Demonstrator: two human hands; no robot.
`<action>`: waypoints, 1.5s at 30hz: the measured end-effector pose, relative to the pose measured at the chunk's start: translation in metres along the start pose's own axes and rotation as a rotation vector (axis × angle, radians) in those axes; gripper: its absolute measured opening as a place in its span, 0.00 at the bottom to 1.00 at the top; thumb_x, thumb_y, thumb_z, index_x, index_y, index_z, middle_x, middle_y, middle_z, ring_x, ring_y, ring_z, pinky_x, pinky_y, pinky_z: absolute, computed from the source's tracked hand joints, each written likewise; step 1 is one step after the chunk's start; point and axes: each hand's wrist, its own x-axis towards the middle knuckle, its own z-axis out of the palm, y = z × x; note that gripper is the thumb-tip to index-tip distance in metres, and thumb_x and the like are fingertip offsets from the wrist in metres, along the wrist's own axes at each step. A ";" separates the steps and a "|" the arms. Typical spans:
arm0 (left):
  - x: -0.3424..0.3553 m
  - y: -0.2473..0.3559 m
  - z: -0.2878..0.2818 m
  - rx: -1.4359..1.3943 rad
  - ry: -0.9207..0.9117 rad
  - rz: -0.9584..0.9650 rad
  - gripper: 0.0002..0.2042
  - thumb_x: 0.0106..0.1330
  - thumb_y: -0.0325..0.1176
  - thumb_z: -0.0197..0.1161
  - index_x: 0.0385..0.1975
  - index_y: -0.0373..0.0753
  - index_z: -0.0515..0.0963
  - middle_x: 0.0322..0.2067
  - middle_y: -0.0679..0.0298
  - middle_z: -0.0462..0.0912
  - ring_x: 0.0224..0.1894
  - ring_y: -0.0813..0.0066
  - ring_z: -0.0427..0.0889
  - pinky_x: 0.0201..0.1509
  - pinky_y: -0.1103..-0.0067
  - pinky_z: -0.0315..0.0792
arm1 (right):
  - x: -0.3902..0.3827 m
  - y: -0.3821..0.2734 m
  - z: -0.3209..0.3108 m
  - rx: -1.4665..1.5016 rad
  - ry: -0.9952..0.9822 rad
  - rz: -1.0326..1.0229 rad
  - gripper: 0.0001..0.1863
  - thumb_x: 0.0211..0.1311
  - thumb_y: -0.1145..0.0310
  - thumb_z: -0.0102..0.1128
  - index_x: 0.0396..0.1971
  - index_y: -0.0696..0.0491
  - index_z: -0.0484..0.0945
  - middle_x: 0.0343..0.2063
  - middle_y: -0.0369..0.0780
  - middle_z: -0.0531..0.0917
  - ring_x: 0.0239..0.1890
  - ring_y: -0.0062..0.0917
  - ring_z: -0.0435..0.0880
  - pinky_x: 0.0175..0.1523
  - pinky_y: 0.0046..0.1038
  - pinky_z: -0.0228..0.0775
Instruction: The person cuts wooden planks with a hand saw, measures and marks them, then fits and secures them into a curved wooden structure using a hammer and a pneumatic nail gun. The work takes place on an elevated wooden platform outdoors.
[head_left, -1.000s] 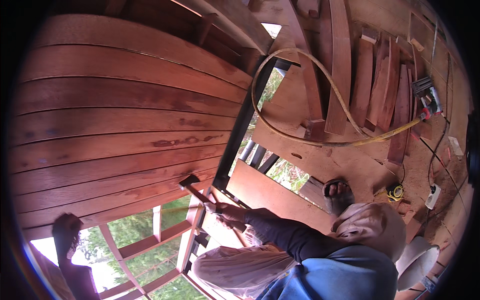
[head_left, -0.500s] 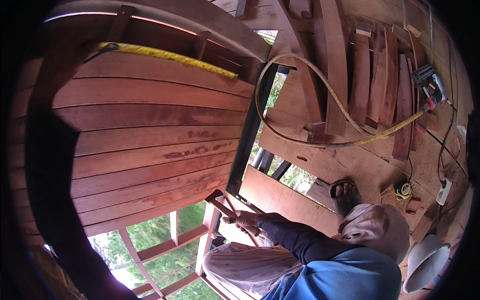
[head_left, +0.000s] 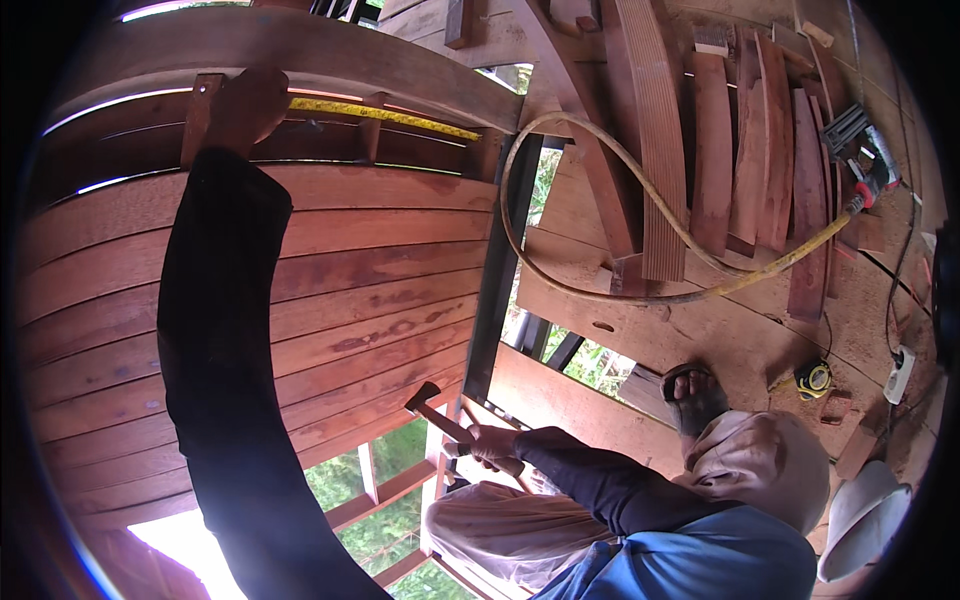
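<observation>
My left arm, in a black sleeve, stretches up to the wooden framing at the upper left. My left hand is closed at one end of a yellow measuring tape, whose marked strip runs rightward through the gap above the boards; the fingertips are hidden. Below it lies a wall of reddish wooden boards. My right hand grips the handle of a hammer, its dark head pointing up and left near the boards' lower right corner. My bent knees and a sandalled foot show beside it.
Loose planks lie at the upper right, with a yellow hose looped across them. A nail gun, a tape measure case, a power strip and a pale bucket-like container are at right. Openings show between floor panels.
My left arm has moved right, and the hand now shows at the tape's left end. The tape sits a little higher in the gap. My right hand still grips the hammer.
</observation>
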 end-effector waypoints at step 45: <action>-0.221 -0.007 0.005 -0.237 0.367 -0.335 0.09 0.71 0.33 0.53 0.46 0.38 0.75 0.38 0.50 0.81 0.40 0.52 0.82 0.44 0.62 0.75 | -0.045 -0.049 -0.011 -0.332 0.416 -0.155 0.37 0.61 0.33 0.53 0.52 0.53 0.67 0.34 0.47 0.83 0.40 0.38 0.84 0.44 0.39 0.73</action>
